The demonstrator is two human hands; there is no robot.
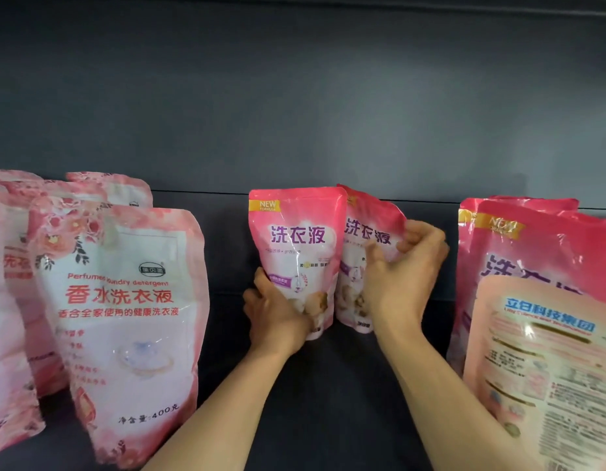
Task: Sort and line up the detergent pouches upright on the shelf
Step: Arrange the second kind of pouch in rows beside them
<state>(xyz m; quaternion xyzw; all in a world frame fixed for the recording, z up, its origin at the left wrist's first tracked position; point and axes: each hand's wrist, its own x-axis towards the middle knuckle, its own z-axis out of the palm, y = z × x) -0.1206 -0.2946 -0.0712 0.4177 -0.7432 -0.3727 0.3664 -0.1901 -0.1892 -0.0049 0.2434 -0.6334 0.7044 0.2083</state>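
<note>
so both pink pouches stand upright mid-shelf (328, 385), left hand (278, 317) gripping the left pouch (296, 239) low down, right hand (401, 270) pinching the right pouch (366, 232) by its edge

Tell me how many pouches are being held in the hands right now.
2. The left hand grips the front-facing pouch at mid-shelf; the right hand pinches the tilted pouch beside it. Other pouches stand unheld at both sides.
</note>
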